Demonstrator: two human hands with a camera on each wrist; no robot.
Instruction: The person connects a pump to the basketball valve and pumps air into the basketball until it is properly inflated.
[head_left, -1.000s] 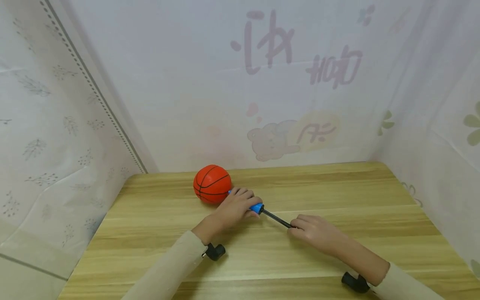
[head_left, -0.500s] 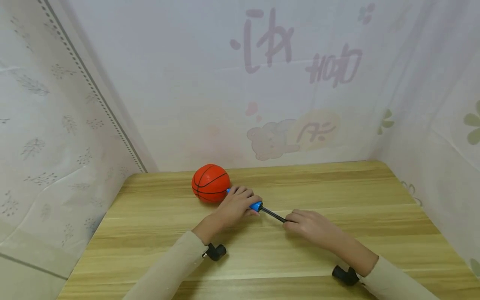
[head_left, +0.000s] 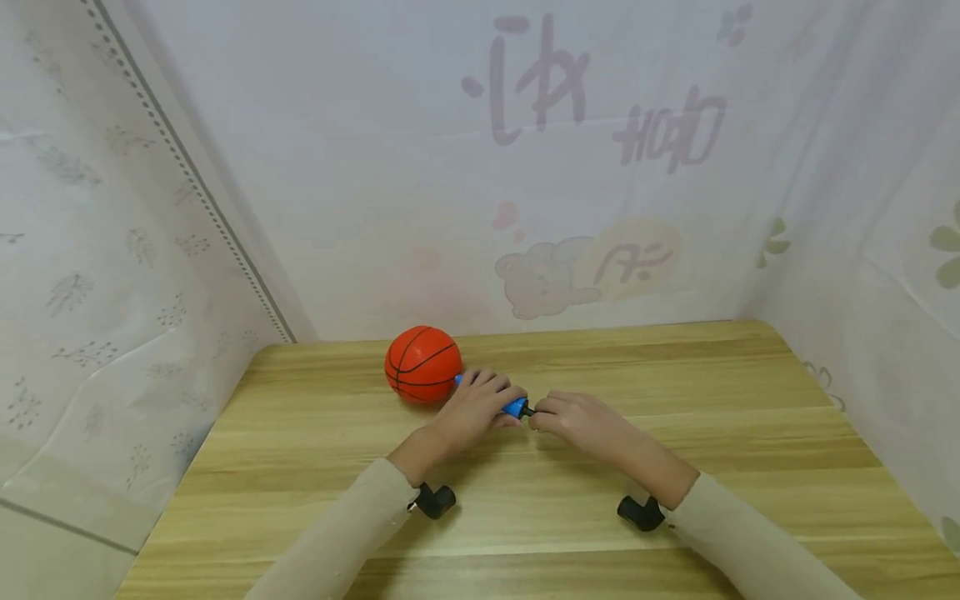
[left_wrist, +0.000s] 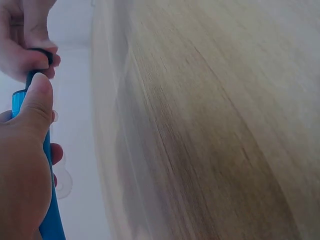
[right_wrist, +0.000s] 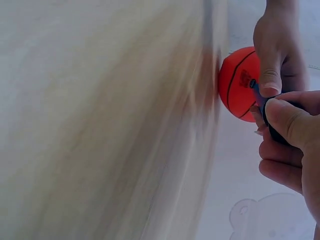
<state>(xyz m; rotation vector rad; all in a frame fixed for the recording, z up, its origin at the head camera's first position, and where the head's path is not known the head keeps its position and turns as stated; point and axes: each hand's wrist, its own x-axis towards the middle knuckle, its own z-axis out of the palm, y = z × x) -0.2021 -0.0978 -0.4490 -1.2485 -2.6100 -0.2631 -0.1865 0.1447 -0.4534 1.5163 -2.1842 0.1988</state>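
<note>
A small orange-red basketball with black lines sits at the back of the table, left of centre. My left hand grips the blue barrel of a hand pump, whose tip points at the ball's side. In the right wrist view the tip meets a dark spot on the basketball. My right hand holds the pump's black handle, mostly hidden by the fingers. Only a short piece of black rod shows between barrel and handle. In the left wrist view the left thumb lies along the blue barrel.
The wood-grain table reaches back to a pale printed curtain, with more printed cloth along the left and right sides. Black wrist cameras sit under both sleeves, near the tabletop.
My right hand has moved left and forward, pushing the pump's black rod into the blue barrel. The left hand and the basketball stay nearly where they were.
</note>
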